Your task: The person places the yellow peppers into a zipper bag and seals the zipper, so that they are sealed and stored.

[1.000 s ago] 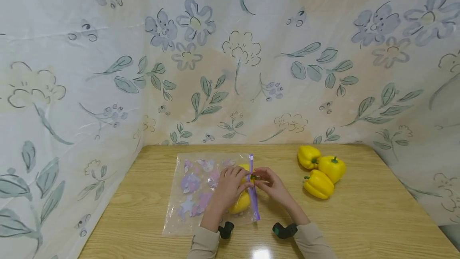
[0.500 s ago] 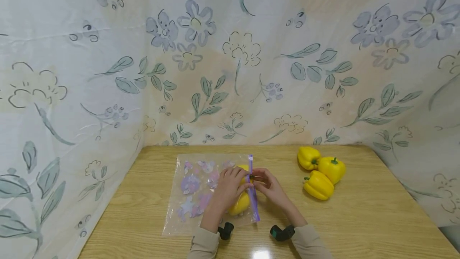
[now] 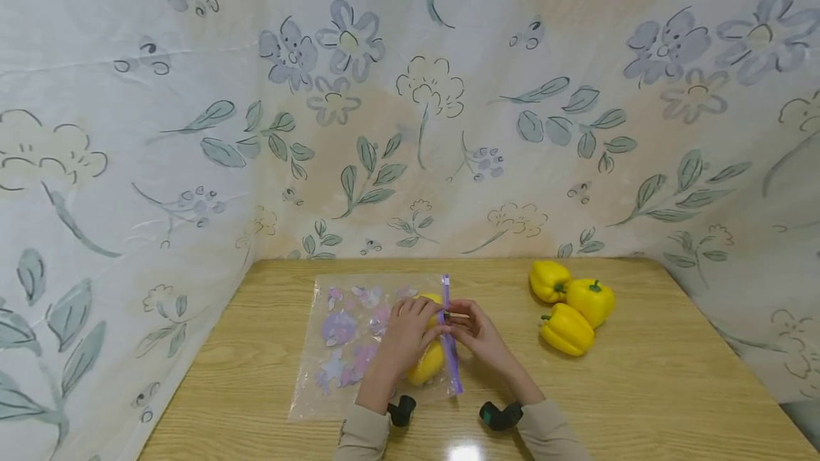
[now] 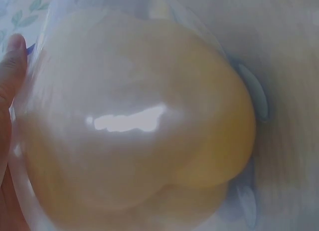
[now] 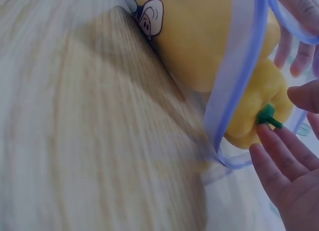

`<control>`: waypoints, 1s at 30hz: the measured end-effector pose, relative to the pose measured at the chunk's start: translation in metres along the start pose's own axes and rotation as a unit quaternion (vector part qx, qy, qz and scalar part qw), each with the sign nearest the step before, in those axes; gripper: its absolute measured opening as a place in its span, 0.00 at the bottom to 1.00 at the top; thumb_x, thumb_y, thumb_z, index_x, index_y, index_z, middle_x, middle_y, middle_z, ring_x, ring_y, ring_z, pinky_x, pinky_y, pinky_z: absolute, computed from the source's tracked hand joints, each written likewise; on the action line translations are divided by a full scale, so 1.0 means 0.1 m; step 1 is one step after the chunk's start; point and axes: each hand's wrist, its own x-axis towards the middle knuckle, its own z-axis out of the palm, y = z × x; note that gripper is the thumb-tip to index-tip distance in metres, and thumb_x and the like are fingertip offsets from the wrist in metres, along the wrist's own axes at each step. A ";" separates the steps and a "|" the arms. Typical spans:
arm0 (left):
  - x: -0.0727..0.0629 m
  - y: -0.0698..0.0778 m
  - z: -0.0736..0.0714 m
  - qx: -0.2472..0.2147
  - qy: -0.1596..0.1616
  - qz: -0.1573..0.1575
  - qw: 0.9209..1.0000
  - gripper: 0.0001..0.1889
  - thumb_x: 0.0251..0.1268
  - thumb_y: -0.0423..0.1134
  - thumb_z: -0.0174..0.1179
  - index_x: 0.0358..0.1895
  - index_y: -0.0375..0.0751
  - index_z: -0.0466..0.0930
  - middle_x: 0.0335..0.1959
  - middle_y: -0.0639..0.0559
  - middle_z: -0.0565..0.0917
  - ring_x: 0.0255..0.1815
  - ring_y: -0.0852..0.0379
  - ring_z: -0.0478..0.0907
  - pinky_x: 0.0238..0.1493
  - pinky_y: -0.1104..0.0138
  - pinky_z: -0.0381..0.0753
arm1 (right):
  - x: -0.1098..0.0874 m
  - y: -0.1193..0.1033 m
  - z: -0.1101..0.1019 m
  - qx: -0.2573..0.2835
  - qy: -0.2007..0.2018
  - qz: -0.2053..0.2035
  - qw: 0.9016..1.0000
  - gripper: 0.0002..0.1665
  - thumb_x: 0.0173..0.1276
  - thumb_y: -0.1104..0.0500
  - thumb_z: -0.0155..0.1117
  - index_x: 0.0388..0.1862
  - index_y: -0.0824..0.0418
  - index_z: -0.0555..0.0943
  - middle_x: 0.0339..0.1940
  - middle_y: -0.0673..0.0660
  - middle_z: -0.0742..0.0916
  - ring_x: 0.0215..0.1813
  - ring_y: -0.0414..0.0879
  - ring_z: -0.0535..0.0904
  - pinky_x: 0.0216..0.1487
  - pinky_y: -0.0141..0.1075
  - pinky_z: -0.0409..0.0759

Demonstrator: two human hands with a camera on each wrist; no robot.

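Observation:
A clear zip bag (image 3: pixel 333 375) printed with pastel shapes lies on the table, its purple zip edge (image 3: pixel 452 365) facing right. Inside it, a yellow bell pepper (image 3: pixel 426 367) bulges the plastic; the left wrist view (image 4: pixel 209 141) is filled by it. My left hand (image 3: pixel 403 336) holds the bag near its mouth, over the yellow shape. At the mouth, a yellow bell pepper (image 5: pixel 254 104) with a green stem (image 5: pixel 268 116) sits beside the larger yellow shape. My right hand (image 3: pixel 480 333) touches it at the stem with extended fingers (image 5: pixel 279 153). The left palm is hidden.
Several yellow bell peppers stand close together at the right: one at the back (image 3: pixel 549 281), one beside it (image 3: pixel 591 301) and one in front (image 3: pixel 567 329). A flowered cloth (image 3: pixel 410 126) hangs behind the wooden table (image 3: pixel 640 375).
My right hand has shifted slightly left, closer to the bag's mouth, and the green stem has moved a little left with it. The left hand stays nearly still.

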 end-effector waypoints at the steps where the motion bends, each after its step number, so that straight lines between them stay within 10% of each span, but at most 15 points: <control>1: 0.00 0.00 0.00 0.000 0.000 0.000 1.000 0.21 0.67 0.59 0.41 0.54 0.53 0.71 0.49 0.57 0.75 0.54 0.53 0.69 0.64 0.54 0.60 | 0.00 -0.01 0.00 -0.003 0.000 0.001 1.000 0.27 0.67 0.66 0.56 0.61 0.73 0.61 0.59 0.72 0.70 0.58 0.70 0.70 0.57 0.36 0.75; 19: -0.02 -0.01 0.00 0.008 0.006 0.006 1.000 0.20 0.66 0.57 0.47 0.54 0.52 0.72 0.49 0.57 0.75 0.54 0.53 0.69 0.64 0.54 0.60 | -0.09 -0.13 -0.13 -0.107 0.030 0.055 0.992 0.22 0.66 0.63 0.59 0.57 0.67 0.70 0.58 0.67 0.75 0.59 0.64 0.72 0.56 0.55 0.73; 30: 0.02 0.03 -0.04 -0.003 -0.004 0.015 1.000 0.18 0.65 0.56 0.50 0.52 0.54 0.74 0.50 0.58 0.75 0.55 0.55 0.70 0.64 0.54 0.62 | -0.16 -0.62 -0.21 -0.178 0.033 0.023 0.983 0.20 0.64 0.67 0.60 0.55 0.71 0.71 0.55 0.69 0.77 0.54 0.68 0.74 0.50 0.60 0.73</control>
